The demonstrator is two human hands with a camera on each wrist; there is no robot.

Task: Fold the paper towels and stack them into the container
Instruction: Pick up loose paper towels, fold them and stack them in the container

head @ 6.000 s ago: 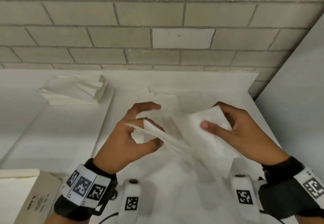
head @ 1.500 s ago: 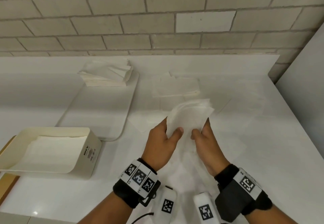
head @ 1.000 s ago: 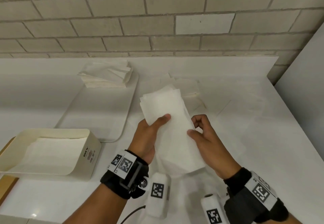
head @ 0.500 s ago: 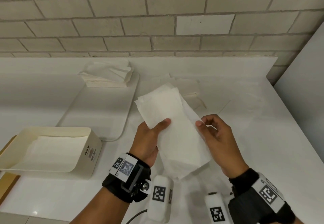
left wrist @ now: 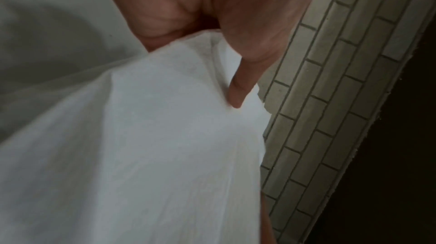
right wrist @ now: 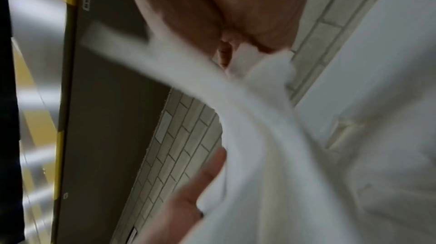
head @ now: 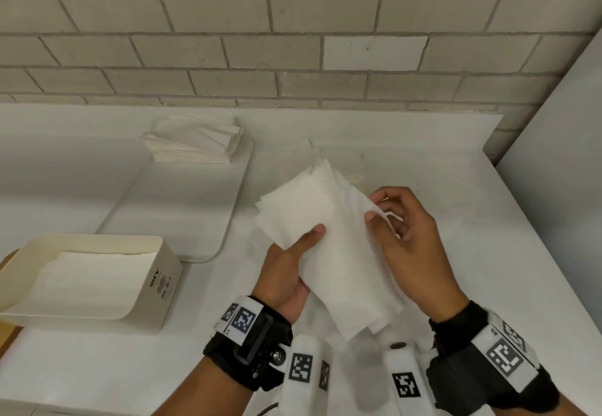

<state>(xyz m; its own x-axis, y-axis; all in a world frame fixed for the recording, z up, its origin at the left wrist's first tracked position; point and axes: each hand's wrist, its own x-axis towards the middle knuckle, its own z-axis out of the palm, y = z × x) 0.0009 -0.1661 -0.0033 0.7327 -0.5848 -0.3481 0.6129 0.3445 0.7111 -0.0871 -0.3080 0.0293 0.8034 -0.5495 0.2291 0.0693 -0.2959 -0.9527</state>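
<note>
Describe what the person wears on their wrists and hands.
Both hands are bare, the left hand and right hand alike. Each wrist carries a black strap with white panels printed with black square fiducial markers. A white camera pod, also marker-tagged, juts from each strap. No sleeves are visible.
</note>
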